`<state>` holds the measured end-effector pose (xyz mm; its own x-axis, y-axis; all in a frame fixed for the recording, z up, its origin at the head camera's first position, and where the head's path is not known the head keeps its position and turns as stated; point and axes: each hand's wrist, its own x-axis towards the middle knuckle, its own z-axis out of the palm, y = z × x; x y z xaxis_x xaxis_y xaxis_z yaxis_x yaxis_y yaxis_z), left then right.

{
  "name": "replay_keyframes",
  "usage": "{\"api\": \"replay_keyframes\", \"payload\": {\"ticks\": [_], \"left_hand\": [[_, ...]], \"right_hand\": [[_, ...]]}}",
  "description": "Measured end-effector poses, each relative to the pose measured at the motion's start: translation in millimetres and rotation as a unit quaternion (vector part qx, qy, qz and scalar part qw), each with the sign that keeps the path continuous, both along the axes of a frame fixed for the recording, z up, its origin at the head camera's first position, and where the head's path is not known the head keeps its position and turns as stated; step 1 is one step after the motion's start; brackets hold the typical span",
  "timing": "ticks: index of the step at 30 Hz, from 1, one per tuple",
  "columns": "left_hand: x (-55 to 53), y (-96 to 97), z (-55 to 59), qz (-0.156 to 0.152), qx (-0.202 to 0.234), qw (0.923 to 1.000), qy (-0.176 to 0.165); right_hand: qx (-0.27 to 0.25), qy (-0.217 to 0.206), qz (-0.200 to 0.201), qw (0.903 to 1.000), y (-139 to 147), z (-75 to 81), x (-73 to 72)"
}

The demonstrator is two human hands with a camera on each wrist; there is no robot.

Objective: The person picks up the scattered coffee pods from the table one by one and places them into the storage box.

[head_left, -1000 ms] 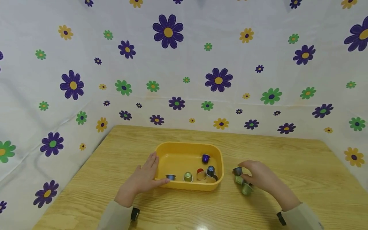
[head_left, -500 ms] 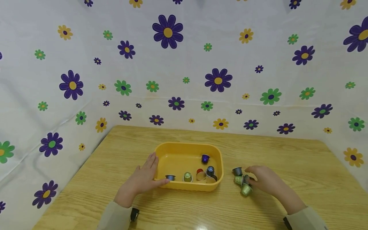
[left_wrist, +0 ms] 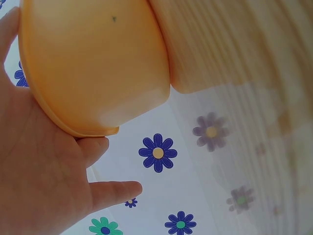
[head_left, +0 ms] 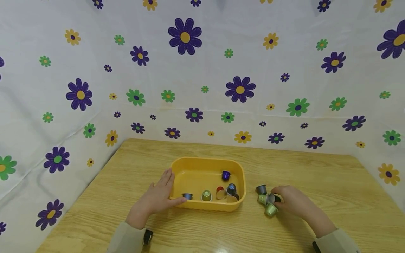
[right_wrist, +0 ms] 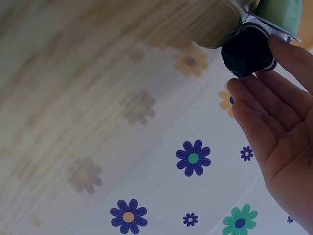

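Note:
My left hand [head_left: 155,202] rests on the left end of a yellow plastic tub [head_left: 190,205], fingers straight along its side and thumb over the front rim. In the left wrist view, the palm lies against the rim of the tub [left_wrist: 98,63]. To the right of the tub, my right hand [head_left: 292,201] pinches a black coffee capsule [right_wrist: 247,49] between thumb and fingers. That capsule touches a cluster on the table: green capsules [head_left: 271,210] and a dark grey capsule [head_left: 261,189] beside them.
Inside the tub lie several capsules, among them a purple one [head_left: 226,175], a green one [head_left: 206,195] and a blue one [head_left: 187,196]. The wooden table [head_left: 297,165] meets a flower-printed white cloth [head_left: 209,70] at the back and left.
My right hand has left the dark grey capsule, shifted slightly right and nearer me, and closed its fingers on the black capsule. The left hand and tub have stayed put.

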<state>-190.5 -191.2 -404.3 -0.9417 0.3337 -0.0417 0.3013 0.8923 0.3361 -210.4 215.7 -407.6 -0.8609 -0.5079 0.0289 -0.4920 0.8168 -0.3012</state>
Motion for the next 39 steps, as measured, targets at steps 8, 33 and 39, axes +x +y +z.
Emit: {"api": "replay_keyframes", "payload": {"ticks": [8, 33, 39], "left_hand": [[0.6, 0.1, 0.0, 0.001, 0.003, 1.0000, 0.000], [-1.4, -0.7, -2.8, 0.001, -0.003, 1.0000, 0.000], [-1.0, -0.2, -2.2, 0.001, -0.002, 1.0000, 0.004]], "right_hand": [[0.003, -0.010, 0.001, 0.9999, -0.5, -1.9, -1.1], [-0.009, 0.022, 0.017, 0.9996, 0.3, 3.8, 0.5], [-0.036, 0.046, 0.013, 0.9982, -2.0, 8.9, 1.8]]}}
